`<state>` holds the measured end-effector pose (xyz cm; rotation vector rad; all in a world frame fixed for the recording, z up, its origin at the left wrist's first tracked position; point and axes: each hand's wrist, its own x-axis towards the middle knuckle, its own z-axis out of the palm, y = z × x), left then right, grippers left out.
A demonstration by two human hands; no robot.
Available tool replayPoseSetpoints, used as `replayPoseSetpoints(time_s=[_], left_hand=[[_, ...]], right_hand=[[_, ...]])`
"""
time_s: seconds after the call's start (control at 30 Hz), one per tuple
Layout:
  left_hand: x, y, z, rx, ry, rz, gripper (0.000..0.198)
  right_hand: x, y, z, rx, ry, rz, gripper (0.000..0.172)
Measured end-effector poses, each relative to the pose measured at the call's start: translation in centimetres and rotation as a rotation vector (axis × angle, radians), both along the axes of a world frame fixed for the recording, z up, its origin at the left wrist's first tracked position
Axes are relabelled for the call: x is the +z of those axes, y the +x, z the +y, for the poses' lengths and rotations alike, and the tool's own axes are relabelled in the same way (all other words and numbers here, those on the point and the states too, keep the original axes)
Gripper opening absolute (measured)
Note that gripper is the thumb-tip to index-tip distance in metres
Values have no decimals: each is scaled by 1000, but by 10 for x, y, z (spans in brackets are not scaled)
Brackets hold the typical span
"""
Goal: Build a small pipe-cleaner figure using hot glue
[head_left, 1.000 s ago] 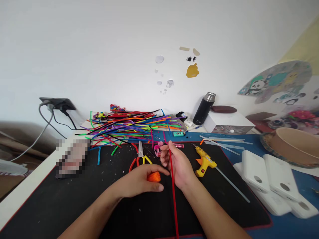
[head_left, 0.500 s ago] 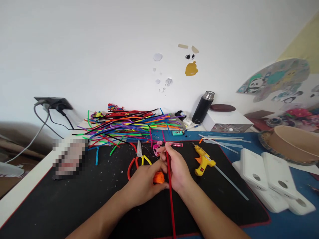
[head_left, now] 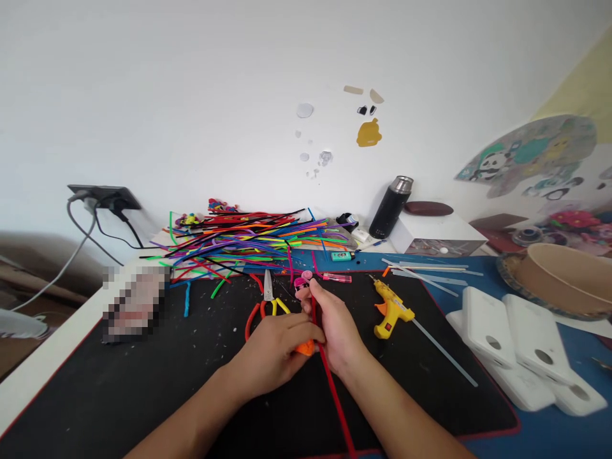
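My left hand [head_left: 275,352] is closed around a small orange fuzzy piece [head_left: 306,347], of which only an edge shows under the fingers. My right hand [head_left: 335,325] pinches a long red pipe cleaner [head_left: 335,398] near its top end, right against the orange piece. The red stem runs down over the black mat [head_left: 143,382] toward me. Both hands meet in the middle of the mat, just in front of the scissors [head_left: 268,299].
A big heap of coloured pipe cleaners [head_left: 248,242] lies at the back. A yellow glue gun [head_left: 391,309] and clear glue sticks [head_left: 430,271] lie to the right, with white blocks [head_left: 516,350], a black flask [head_left: 389,207] and a round brown bowl [head_left: 564,274] beyond.
My left hand slid right and forward with the orange piece until it met my right hand. The red pipe cleaner's top came down against the orange piece.
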<state>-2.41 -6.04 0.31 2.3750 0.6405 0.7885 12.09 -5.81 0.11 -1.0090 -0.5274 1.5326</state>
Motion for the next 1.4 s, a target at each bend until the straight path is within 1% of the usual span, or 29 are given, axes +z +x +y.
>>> replayPoseSetpoints(time_s=[0.07, 0.1, 0.17, 0.2, 0.23, 0.27, 0.33, 0.4, 0.43, 0.5, 0.6, 0.67, 0.8, 0.93, 1.17, 1.4], left_hand=[[3, -1, 0, 46, -119, -105, 20], [5, -2, 0, 93, -185, -173, 16], [8, -4, 3, 253, -329, -327, 5], [9, -5, 6, 350, -416, -409, 5], [10, -5, 9, 447, -511, -495, 10], [11, -6, 12, 516, -617, -580, 16], [11, -7, 19, 546, -808, -779, 26], [10, -7, 25, 513, -952, -922, 33], [9, -7, 26, 490, -1007, -963, 36], [7, -6, 27, 452, -1078, -977, 39], [4, -3, 26, 459, -1087, -938, 38], [4, -2, 25, 473, -1067, -922, 38], [5, -1, 26, 488, -1058, -929, 39], [4, -2, 28, 498, -1082, -946, 41], [7, -3, 29, 520, -1094, -956, 44], [5, -5, 31, 510, -1101, -932, 43]], right_hand=[[-1, 2, 1, 6, -3, -12, 43], [-1, 3, 2, 10, -15, -15, 44], [0, 5, 3, 18, -34, -13, 45], [1, 5, 4, 24, -34, -6, 46], [2, 5, 4, 32, -26, 3, 45], [3, 5, 3, 42, -11, 13, 45], [4, 3, 2, 66, 23, 19, 46], [3, 1, 1, 91, 55, -7, 47], [2, 0, 0, 99, 75, -40, 48], [-1, -1, 0, 103, 125, -146, 51], [-5, 0, 1, 83, 196, -321, 56], [-6, 2, 1, 76, 211, -363, 57], [-3, 2, 1, 88, 196, -299, 52], [-1, 2, 2, 72, 186, -245, 46], [1, 4, 3, 15, 166, -226, 43], [0, 3, 3, 22, 140, -190, 40]])
